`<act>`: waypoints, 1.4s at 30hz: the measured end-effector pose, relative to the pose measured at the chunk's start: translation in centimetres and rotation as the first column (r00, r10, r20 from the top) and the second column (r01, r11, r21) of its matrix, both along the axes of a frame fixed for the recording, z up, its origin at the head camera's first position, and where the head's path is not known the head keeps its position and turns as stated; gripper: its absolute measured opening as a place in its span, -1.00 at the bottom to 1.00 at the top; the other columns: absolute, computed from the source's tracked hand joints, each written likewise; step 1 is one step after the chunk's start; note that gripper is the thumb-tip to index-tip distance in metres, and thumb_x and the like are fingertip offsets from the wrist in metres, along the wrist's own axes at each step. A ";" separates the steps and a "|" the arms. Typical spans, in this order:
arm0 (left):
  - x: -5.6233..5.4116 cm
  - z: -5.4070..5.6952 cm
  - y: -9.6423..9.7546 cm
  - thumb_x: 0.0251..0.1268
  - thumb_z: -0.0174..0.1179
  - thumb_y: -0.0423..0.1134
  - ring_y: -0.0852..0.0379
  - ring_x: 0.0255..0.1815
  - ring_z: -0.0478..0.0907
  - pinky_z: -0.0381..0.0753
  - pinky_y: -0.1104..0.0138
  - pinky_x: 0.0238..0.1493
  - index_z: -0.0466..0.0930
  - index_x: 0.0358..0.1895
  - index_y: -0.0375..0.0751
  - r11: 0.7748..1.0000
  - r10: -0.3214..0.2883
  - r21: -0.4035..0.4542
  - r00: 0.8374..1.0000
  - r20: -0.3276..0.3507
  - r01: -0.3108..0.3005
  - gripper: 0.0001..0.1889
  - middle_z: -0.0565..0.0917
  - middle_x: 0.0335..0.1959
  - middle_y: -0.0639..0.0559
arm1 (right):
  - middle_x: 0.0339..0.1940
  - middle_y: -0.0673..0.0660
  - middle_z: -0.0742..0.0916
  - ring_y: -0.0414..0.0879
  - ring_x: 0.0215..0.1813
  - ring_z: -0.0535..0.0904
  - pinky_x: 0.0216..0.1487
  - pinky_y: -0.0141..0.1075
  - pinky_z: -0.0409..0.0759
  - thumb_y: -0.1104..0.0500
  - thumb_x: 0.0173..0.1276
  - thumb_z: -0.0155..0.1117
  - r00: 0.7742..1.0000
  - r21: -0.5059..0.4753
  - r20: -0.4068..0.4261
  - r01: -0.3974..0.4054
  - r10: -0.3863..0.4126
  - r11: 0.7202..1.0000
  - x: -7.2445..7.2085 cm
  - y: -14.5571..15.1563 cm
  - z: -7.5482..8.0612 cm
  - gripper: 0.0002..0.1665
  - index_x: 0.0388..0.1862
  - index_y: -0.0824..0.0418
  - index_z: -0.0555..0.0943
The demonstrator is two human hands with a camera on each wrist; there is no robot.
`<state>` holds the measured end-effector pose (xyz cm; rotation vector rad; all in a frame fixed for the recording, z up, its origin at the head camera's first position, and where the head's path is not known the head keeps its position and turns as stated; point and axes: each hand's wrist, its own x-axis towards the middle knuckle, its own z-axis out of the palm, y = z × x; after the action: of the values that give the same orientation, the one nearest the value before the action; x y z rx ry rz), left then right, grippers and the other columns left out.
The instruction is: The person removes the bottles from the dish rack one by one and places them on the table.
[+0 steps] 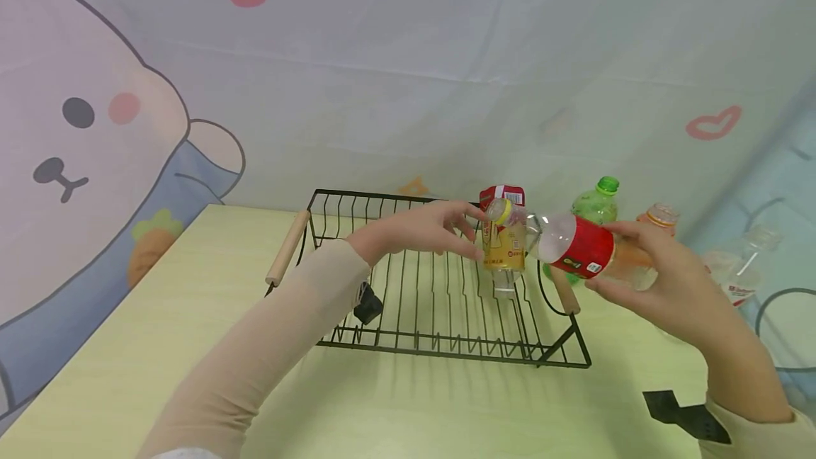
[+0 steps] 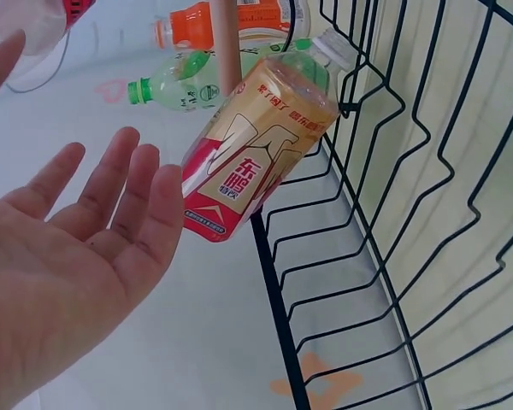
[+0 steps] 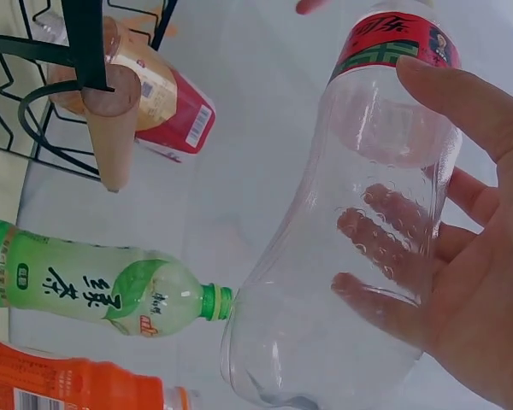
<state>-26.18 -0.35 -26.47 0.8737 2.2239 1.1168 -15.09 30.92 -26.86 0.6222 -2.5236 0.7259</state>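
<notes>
My right hand (image 1: 676, 289) grips a clear plastic bottle with a red label (image 1: 583, 246), thumb on one side and fingers round the other. The bottle is held in the air, lying nearly sideways, its neck pointing left. My left hand (image 1: 433, 229) hovers over the black wire dish rack (image 1: 446, 354), fingers spread and slightly bent, close to the bottle's mouth with a small gap. Upside down in the rack's right end stands a gold and red drink bottle (image 2: 248, 162), its neck between the wires; the left fingertips are beside it.
Right of the rack stand a green tea bottle (image 3: 94, 286), an orange-labelled bottle (image 3: 77, 380) and another clear bottle (image 1: 733, 271). Wooden handles (image 1: 288, 248) rise at both rack ends. A printed cloth (image 1: 408, 76) hangs behind the pale table (image 1: 395, 409).
</notes>
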 end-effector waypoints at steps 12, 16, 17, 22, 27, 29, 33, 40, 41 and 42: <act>-1.8 -1.4 1.8 0.20 0.30 0.06 0.07 0.03 0.49 0.51 0.13 0.07 0.25 0.42 0.02 0.963 0.263 0.070 0.964 -0.047 -0.260 -0.27 0.52 0.01 0.06 | 0.05 -0.46 0.50 -0.64 0.15 0.35 0.14 -0.68 0.22 0.43 -0.07 0.53 0.998 -0.233 0.015 0.057 -0.055 0.971 -0.3 1.2 -1.4 -0.10 0.29 0.23 0.37; -2.4 -1.7 2.8 0.19 0.31 0.04 0.06 0.03 0.49 0.51 0.08 0.08 0.27 0.40 0.00 0.935 0.335 0.127 0.942 -0.021 -0.330 -0.28 0.52 0.02 0.05 | 0.12 -0.32 0.53 -0.50 0.20 0.40 0.20 -0.68 0.28 0.61 -0.10 0.43 1.000 -0.332 -0.007 0.010 -0.013 0.943 -0.4 1.5 -1.9 -0.05 0.32 0.25 0.32; -2.5 -1.8 3.1 0.20 0.31 0.03 0.05 0.02 0.49 0.51 0.08 0.07 0.27 0.40 0.00 0.929 0.347 0.141 0.938 -0.014 -0.342 -0.29 0.52 0.01 0.04 | 0.14 -0.29 0.53 -0.47 0.20 0.41 0.20 -0.67 0.29 0.64 -0.10 0.40 1.000 -0.352 -0.011 0.005 -0.010 0.936 -0.4 1.6 -2.0 -0.04 0.32 0.24 0.31; -2.9 -2.4 4.2 0.21 0.31 -0.03 0.04 -0.02 0.51 0.53 0.09 0.04 0.28 0.38 -0.02 0.893 0.407 0.200 0.913 0.027 -0.404 -0.32 0.53 0.04 -0.03 | 0.15 -0.21 0.49 -0.40 0.17 0.42 0.20 -0.66 0.30 0.65 -0.02 0.33 0.998 -0.425 -0.005 0.053 -0.061 0.904 -0.3 2.2 -3.0 -0.05 0.32 0.15 0.26; -3.0 -3.0 5.3 0.22 0.30 -0.05 -0.01 0.06 0.49 0.52 0.09 0.08 0.25 0.41 -0.02 0.846 0.483 0.238 0.875 0.038 -0.478 -0.30 0.48 0.17 -0.11 | 0.11 -0.19 0.46 -0.37 0.12 0.42 0.17 -0.65 0.34 0.62 0.03 0.32 0.988 -0.488 0.047 0.153 -0.149 0.859 -0.3 2.7 -3.8 -0.05 0.30 0.04 0.20; -3.1 -3.3 5.7 0.21 0.31 -0.05 -0.03 0.10 0.48 0.52 0.08 0.10 0.24 0.42 -0.02 0.828 0.509 0.254 0.860 0.034 -0.500 -0.29 0.46 0.21 -0.12 | 0.09 -0.17 0.45 -0.35 0.10 0.43 0.16 -0.66 0.35 0.61 0.05 0.31 0.985 -0.534 0.079 0.174 -0.156 0.827 -0.3 2.9 -4.1 -0.05 0.29 0.01 0.18; -3.4 -4.1 6.4 0.21 0.31 -0.04 -0.03 0.14 0.45 0.52 0.07 0.10 0.19 0.43 -0.02 0.796 0.549 0.280 0.835 0.037 -0.536 -0.25 0.44 0.25 -0.13 | 0.09 -0.15 0.43 -0.36 0.11 0.44 0.14 -0.66 0.37 0.60 0.09 0.30 0.982 -0.624 0.135 0.190 -0.135 0.758 -0.2 3.3 -4.7 -0.06 0.29 -0.04 0.16; -3.5 -5.0 7.5 0.20 0.32 -0.08 -0.08 0.17 0.41 0.52 0.03 0.10 0.15 0.45 -0.07 0.749 0.586 0.326 0.806 0.078 -0.577 -0.22 0.40 0.28 -0.17 | 0.11 -0.18 0.38 -0.36 0.18 0.39 0.15 -0.65 0.36 0.51 0.18 0.30 0.970 -0.620 0.196 0.235 -0.142 0.749 -0.5 3.8 -5.4 -0.05 0.36 -0.06 0.07; -3.5 -5.1 7.5 0.20 0.32 -0.09 -0.10 0.18 0.40 0.52 0.02 0.11 0.13 0.46 -0.08 0.745 0.587 0.330 0.805 0.087 -0.579 -0.21 0.39 0.29 -0.18 | 0.11 -0.19 0.36 -0.35 0.21 0.38 0.16 -0.64 0.36 0.49 0.19 0.30 0.967 -0.610 0.204 0.245 -0.150 0.754 -0.6 3.9 -5.5 -0.05 0.37 -0.06 0.05; -3.5 -5.2 7.6 0.20 0.32 -0.10 -0.10 0.20 0.39 0.52 0.02 0.11 0.12 0.46 -0.10 0.742 0.587 0.334 0.804 0.094 -0.581 -0.21 0.38 0.30 -0.19 | 0.12 -0.19 0.36 -0.33 0.22 0.37 0.17 -0.64 0.36 0.48 0.19 0.30 0.966 -0.607 0.212 0.251 -0.151 0.754 -0.7 3.9 -5.5 -0.04 0.38 -0.06 0.04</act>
<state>-29.66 7.24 -31.65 0.2801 2.4259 1.8427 -15.76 34.82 -32.36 0.0515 -2.2024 1.4851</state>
